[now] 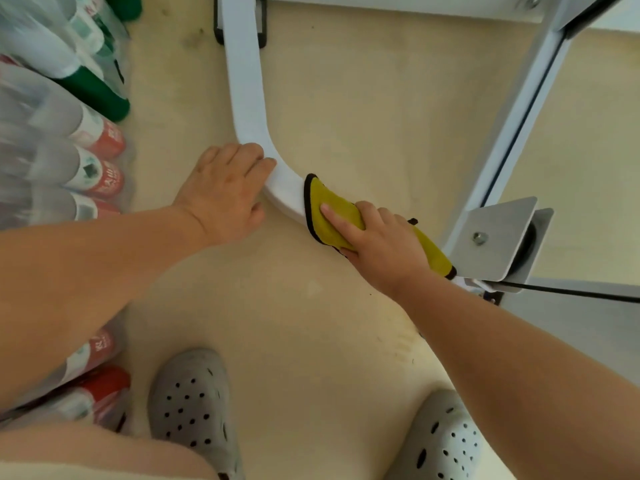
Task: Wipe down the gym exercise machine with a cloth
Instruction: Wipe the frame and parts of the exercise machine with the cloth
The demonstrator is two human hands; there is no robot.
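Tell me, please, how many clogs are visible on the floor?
2: the left clog is at bottom centre and the right clog at bottom right. Both are cut off by the lower frame edge. None appears to be hidden.

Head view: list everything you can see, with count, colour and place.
curved frame bar: one, white, top centre bending right
slanted post: one, white, upper right
pulley bracket: one, grey, right of the cloth
cable: one, black, running right from the bracket
cloth: one, yellow with black edging, on the bar's bend
wrapped bottles: several, red and green caps, left edge
floor: beige
clogs: two, pale grey, bottom
left hand: rests on the bar
right hand: holds the cloth against the bar
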